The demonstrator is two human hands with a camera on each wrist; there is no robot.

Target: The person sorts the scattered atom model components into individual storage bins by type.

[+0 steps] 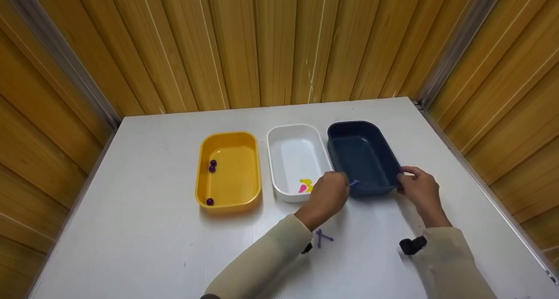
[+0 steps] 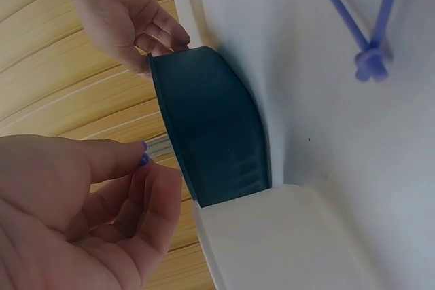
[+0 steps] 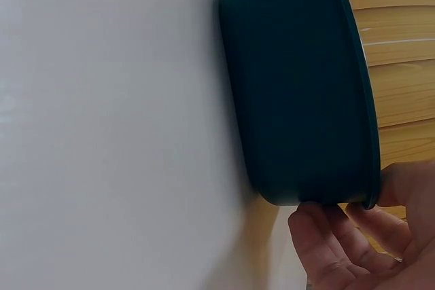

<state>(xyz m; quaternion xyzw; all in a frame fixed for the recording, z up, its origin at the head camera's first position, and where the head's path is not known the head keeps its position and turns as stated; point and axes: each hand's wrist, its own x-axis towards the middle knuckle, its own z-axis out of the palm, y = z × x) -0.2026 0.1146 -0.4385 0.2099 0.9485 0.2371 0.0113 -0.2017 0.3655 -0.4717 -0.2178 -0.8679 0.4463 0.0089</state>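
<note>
My left hand (image 1: 326, 198) is over the near right corner of the white bin, pinching a small purple stick with knobbed ends (image 1: 354, 183) between thumb and fingertips. The stick's tip reaches over the near left edge of the dark blue bin (image 1: 362, 159). In the left wrist view only a bit of purple (image 2: 144, 159) shows at the fingertips. My right hand (image 1: 421, 195) grips that bin's near right corner, its thumb at the rim and its fingers (image 3: 319, 232) against the outer wall. On the table nearer to me lie purple knobbed sticks (image 1: 323, 236) meeting in a V.
The white bin (image 1: 279, 159) stands in the middle, holding yellow and pink pieces (image 1: 305, 185) at its near end. A yellow bin (image 1: 231, 176) on the left contains three dark purple balls (image 1: 210, 201). Wood-patterned walls (image 1: 275, 46) enclose the white table (image 1: 144, 229).
</note>
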